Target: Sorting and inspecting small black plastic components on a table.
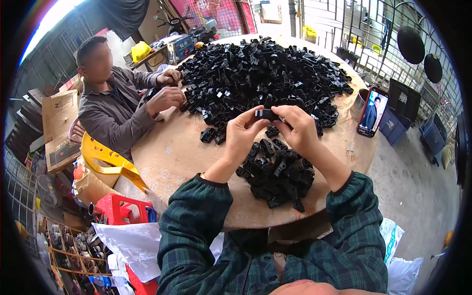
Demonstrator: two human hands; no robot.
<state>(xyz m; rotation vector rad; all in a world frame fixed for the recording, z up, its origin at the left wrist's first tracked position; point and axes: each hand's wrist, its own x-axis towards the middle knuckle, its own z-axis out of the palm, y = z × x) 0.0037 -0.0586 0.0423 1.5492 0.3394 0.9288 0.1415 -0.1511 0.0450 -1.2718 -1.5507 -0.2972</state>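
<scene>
Between my two hands, above the table, is a small black plastic part [267,115] with a pale mark at its left end. My left hand [242,133] pinches that left end between thumb and fingers. At the other end my right hand [299,127] grips it the same way; both hands are closed on it. Just below my wrists lies a smaller heap of black plastic parts [278,172], near the table's front edge. Beyond my hands a far larger pile of similar black parts [260,69] covers the back of the round table [167,162].
At the left a co-worker [115,103] sits with both hands at the pile's edge. A phone [373,112] stands upright at the table's right edge. A yellow chair [108,157] and a red stool [123,209] are at the left. Blue bins [393,126] sit on the floor right.
</scene>
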